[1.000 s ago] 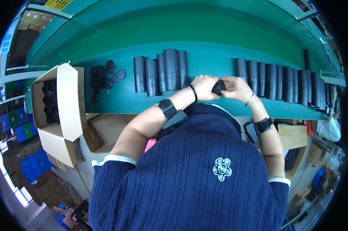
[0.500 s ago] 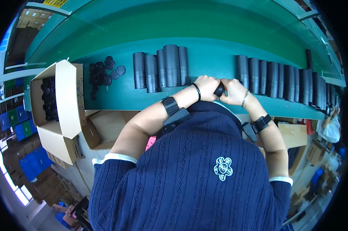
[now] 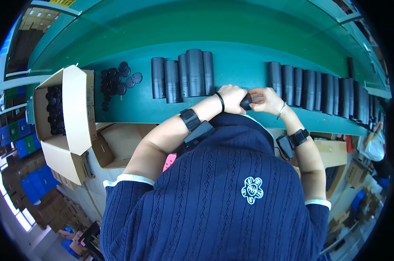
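Close to my chest, my left hand [image 3: 232,99] is wrapped round a black cylinder [image 3: 246,103], and only its dark ribbed end shows past my fingers. My right hand [image 3: 267,102] has its fingertips pinched on that same end. Whether a separate cap sits there, I cannot make out. Left of my hands stand several black textured tubes [image 3: 194,74], side by side on the green table [image 3: 240,61]. Farther left lies a loose group of round black caps [image 3: 114,81].
An open cardboard box [image 3: 77,113] of black round caps [image 3: 54,111] stands at the left table edge. A long row of black tubes [image 3: 309,90] runs along the right side. Below the table edge are another cardboard box [image 3: 125,145] and a pink item [image 3: 169,162].
My right hand has loosened its wrap and shifted slightly, its fingers now straighter at the cylinder's end. More of that dark end shows. My left hand keeps its hold.
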Tool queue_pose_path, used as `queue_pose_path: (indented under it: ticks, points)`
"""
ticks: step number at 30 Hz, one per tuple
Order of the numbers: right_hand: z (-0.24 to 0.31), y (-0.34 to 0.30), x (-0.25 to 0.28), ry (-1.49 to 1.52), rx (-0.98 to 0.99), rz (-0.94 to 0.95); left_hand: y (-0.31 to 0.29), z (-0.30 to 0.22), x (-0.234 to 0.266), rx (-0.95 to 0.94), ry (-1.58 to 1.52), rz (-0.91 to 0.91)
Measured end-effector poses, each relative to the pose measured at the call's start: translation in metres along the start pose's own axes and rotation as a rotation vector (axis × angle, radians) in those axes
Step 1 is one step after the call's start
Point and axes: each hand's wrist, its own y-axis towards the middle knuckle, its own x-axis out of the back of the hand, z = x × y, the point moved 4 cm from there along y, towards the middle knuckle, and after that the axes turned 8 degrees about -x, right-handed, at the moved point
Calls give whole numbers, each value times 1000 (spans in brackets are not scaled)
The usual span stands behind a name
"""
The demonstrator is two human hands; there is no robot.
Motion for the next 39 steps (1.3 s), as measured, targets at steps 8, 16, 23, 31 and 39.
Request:
queue_pose_path:
  ticks: [8,16,23,31,39]
  points:
    - [37,3,-20,-58,56,68,-35,-8,18,35,45,-42]
    - [92,24,-37,-230,310,-1,-89,4,49,91,-8,-171]
    - [113,40,-66,65,125,338,-131,28,59,177,-61,-189]
    - [143,59,-95,64,51,355,-162,47,63,170,39,-246]
    - [178,72,-132,-349,322,177,-189,66,70,199,79,-266]
